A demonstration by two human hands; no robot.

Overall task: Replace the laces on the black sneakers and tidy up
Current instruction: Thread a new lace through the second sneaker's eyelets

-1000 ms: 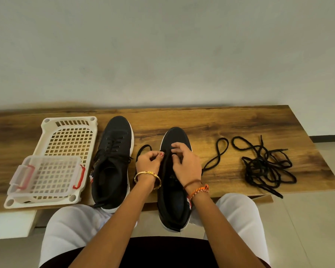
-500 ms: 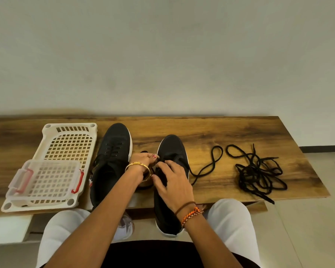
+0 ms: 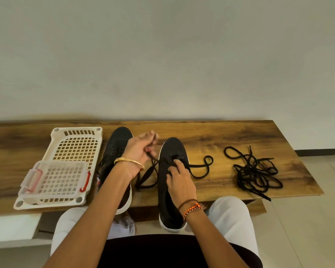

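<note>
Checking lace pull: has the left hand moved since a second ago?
Yes. The left hand has moved left, off the right sneaker, toward the basket, pulling the lace.

White lattice tray (image 3: 76,144) on wooden bench (image 3: 220,132); clear red-latched basket (image 3: 56,180) atop tray.

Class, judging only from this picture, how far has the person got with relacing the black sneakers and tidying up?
Done, it seems: the left sneaker shows laces. In hand: the left hand pulls one end of a lace up from the right sneaker, which the right hand steadies; the other end lies looped on the table. Left: finishing that shoe, then clearing the lace pile, perhaps into the baskets.
</note>
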